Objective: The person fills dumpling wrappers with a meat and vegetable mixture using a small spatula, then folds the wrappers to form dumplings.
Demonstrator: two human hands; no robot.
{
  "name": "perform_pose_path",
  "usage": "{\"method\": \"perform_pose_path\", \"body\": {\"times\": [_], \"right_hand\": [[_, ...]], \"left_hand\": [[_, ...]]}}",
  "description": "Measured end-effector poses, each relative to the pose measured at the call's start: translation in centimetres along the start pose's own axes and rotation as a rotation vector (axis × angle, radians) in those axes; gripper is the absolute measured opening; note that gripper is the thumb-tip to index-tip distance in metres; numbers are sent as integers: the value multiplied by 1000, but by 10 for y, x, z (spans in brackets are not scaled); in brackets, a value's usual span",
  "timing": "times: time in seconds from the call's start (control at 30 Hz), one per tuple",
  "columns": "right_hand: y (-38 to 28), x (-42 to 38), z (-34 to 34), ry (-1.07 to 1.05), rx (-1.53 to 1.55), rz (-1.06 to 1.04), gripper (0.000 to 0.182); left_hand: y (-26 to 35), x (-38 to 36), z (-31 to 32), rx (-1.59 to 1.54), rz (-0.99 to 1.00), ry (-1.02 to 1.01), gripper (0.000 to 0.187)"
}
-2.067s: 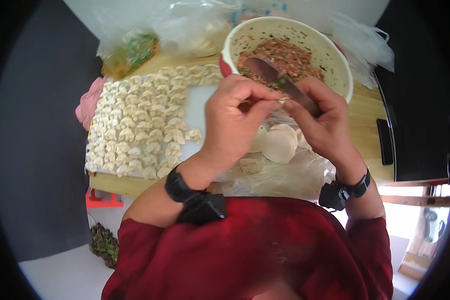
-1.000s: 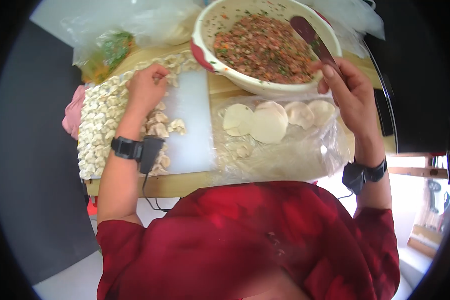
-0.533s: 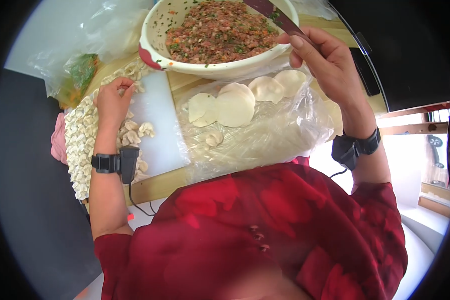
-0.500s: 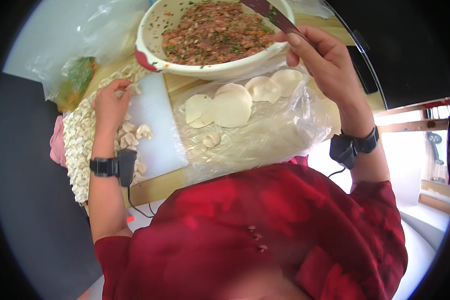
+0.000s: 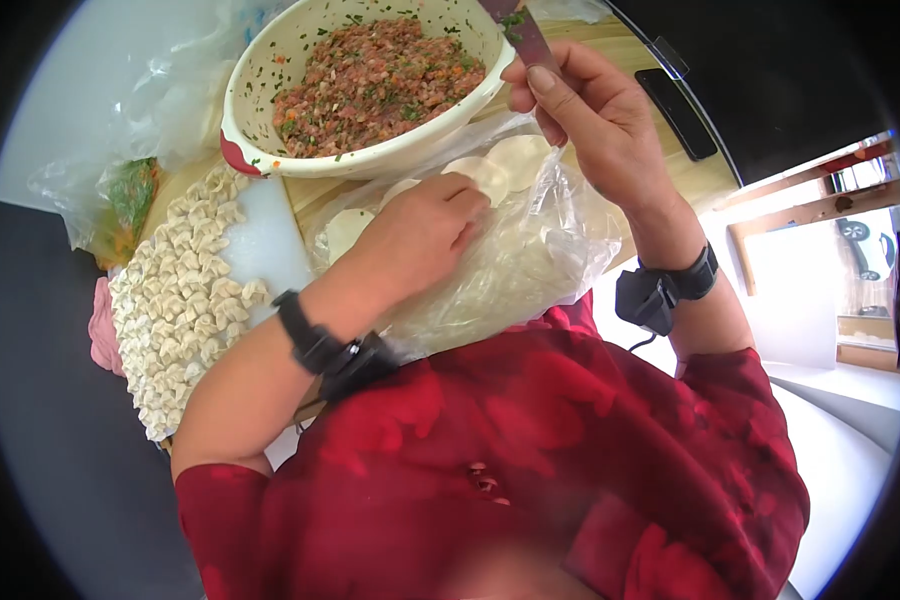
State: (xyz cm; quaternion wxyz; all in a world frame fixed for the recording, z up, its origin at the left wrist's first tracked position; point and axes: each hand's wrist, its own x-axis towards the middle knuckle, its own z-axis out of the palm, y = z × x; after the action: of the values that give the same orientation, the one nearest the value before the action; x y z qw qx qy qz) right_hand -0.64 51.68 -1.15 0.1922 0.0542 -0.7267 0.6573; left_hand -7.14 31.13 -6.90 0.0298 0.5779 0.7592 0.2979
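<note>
My left hand point(image 5: 415, 235) is over the round dough wrappers point(image 5: 520, 160) on the clear plastic sheet point(image 5: 510, 265), its fingers curled downward. Whatever its fingertips touch or hold is hidden beneath them. Beside the bowl, my right hand point(image 5: 600, 120) pinches a flat, dark reddish spatula-like strip point(image 5: 530, 40) with green bits stuck to it. Minced meat filling point(image 5: 380, 85) with green and orange flecks lies in the large cream bowl point(image 5: 370, 160). Many folded dumplings point(image 5: 185, 290) are packed in rows on the left.
A white board point(image 5: 270, 235) lies between the dumplings and the plastic sheet. At the back left is a plastic bag point(image 5: 135, 195) with green and orange contents. A dark phone point(image 5: 677, 115) rests on the right of the wooden table. A pink cloth point(image 5: 105, 330) sits at the left.
My left hand has moved right, from the dumplings to the wrappers. My right hand still holds the strip near the bowl's rim. The whole view has shifted slightly.
</note>
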Motion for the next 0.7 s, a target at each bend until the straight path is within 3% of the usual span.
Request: {"method": "perform_pose_path", "body": {"times": [0.07, 0.13, 0.27, 0.33, 0.37, 0.43, 0.47, 0.53, 0.57, 0.6, 0.7], "right_hand": [[-4, -1, -2, -28, -18, 6, 19], [-8, -4, -1, -30, -27, -9, 18], [-9, -5, -4, -57, -10, 38, 19], [-9, -3, -6, -64, -37, 48, 20], [-9, 0, -8, -70, -64, 59, 21], [-5, 8, -12, -88, -138, 45, 21], [-4, 15, -13, -111, -212, 28, 21], [-6, 31, -15, -134, -373, -24, 20], [-7, 40, -15, -151, -533, -69, 20], [-7, 50, -12, -158, -527, -83, 20], [-9, 79, -1, -308, -926, -270, 17]], "left_hand": [[-6, 10, 11, 90, 44, -18, 23], [-8, 16, 15, 373, 112, -99, 20], [-8, 18, 16, 441, 69, -111, 14], [-8, 14, 10, 134, -49, 71, 5], [-11, 11, 8, 136, -47, 70, 5], [-14, 2, 3, -716, -374, 137, 9], [-16, -6, -4, -712, -373, 143, 9], [-11, -20, -27, -1383, -696, 68, 8], [-10, -27, -33, -1580, -713, 68, 11], [-8, -33, -36, -1570, -710, 83, 11], [-3, -48, -43, -1728, -761, 153, 27]]}}
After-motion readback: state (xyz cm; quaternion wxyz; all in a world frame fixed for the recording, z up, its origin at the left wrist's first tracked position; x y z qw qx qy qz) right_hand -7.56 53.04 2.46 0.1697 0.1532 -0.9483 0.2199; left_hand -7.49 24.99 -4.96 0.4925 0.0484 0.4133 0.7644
